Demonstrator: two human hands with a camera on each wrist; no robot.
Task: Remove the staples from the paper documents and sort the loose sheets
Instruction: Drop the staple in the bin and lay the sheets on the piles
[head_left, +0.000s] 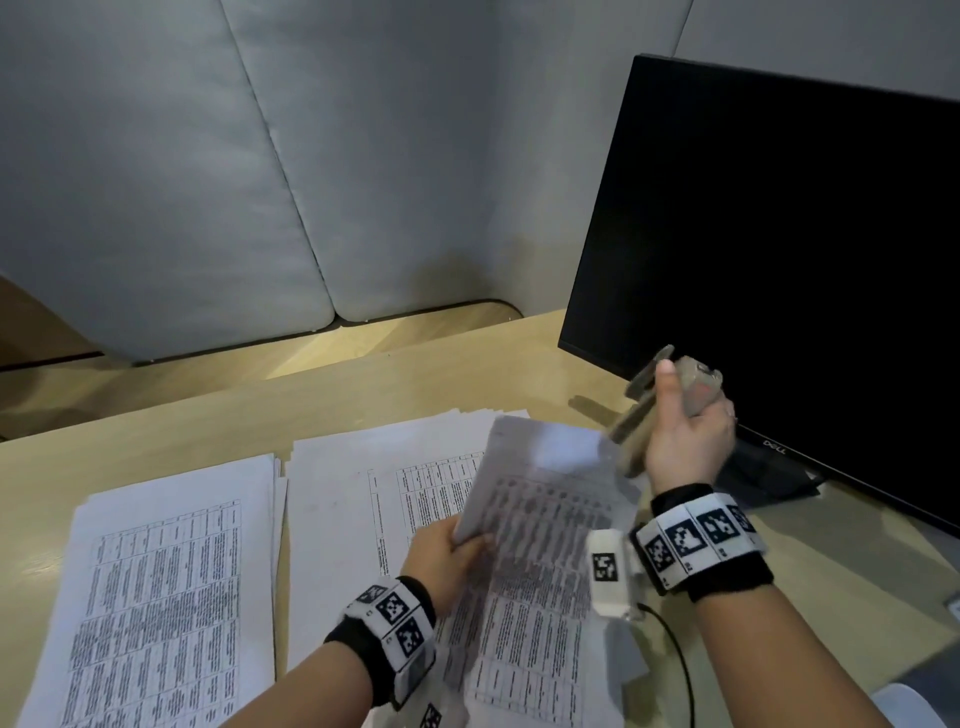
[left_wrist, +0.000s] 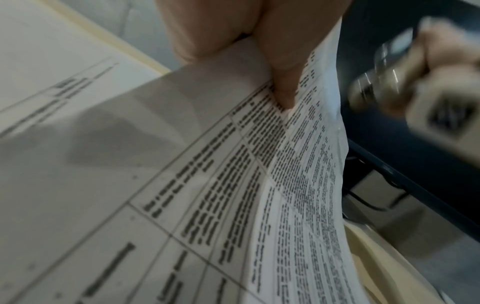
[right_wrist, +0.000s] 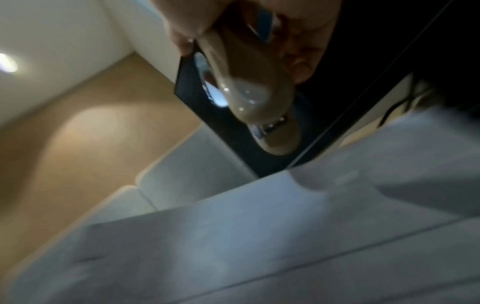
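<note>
Left hand (head_left: 441, 558): pinches lifted sheet (head_left: 540, 499) by its left edge, centre frame
Right hand (head_left: 685, 441): grip clenched round beige stapler (head_left: 649, 410), right of centre, above sheet
Stacks (head_left: 171, 587): lower left, flat on counter (head_left: 363, 395)
Monitor (head_left: 779, 260): right

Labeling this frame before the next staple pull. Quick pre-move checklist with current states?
1. Left hand grips the lifted document: ok, thumb and fingers pinch its edge.
2. Right hand holds the staple remover: ok, fingers wrapped round it.
3. Remover on the staple: not ok, it is raised above the document's far corner.
4. Staple located: cannot tell, blurred in every view.
5. Sorted piles ready: ok, the left pile and middle pile lie flat on the desk.
6. Monitor clearance: ok, remover is close but apart.
</note>
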